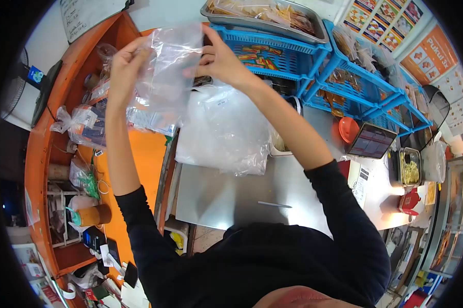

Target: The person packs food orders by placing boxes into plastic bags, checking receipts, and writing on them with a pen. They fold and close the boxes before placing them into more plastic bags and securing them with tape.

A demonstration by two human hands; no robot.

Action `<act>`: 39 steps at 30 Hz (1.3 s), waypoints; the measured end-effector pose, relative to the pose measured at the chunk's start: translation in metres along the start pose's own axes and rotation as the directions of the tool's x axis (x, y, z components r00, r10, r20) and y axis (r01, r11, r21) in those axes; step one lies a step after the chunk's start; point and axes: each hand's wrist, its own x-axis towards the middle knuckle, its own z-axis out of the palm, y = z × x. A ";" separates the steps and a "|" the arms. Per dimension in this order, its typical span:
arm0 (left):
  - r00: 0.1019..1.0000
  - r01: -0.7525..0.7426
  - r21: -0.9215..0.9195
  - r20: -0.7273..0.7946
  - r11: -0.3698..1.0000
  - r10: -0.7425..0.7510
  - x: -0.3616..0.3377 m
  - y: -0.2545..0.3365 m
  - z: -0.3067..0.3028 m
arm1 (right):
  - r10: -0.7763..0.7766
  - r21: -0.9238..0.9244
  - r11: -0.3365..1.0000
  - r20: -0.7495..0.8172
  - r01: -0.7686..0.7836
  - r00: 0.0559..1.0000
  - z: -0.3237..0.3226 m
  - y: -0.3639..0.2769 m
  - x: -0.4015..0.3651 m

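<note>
I have the clear bag (pixel 172 66) raised between both hands, above the pile of bags (pixel 221 128) on the counter (pixel 216 200). The left hand (pixel 124 69) pinches one top edge and the right hand (pixel 218 61) pinches the other. The bag hangs down from the grip, its mouth stretched side to side and equally near both hands.

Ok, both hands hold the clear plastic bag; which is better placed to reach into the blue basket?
Probably the right hand: it pinches the clear plastic bag right beside the blue basket. The left hand grips the bag's far edge, over the orange counter.
</note>
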 end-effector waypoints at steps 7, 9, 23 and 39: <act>0.892 0.321 0.018 -0.342 0.947 -0.295 -0.001 -0.031 -0.098 | 0.021 -0.687 0.719 0.175 0.107 0.984 -0.036 -0.055 -0.021; 0.890 0.264 -0.103 -0.357 0.959 -0.284 -0.001 -0.088 -0.092 | 0.256 -0.765 0.641 0.288 0.061 0.923 -0.042 -0.049 -0.068; 0.962 0.249 0.495 -0.028 0.832 -0.271 -0.151 -0.213 0.129 | 0.172 -0.889 0.145 0.455 0.434 0.874 -0.056 0.024 -0.151; 0.966 0.256 -0.112 0.015 0.960 -0.256 -0.193 -0.228 0.105 | -0.480 -0.619 0.724 -0.137 0.303 0.866 -0.041 -0.057 -0.123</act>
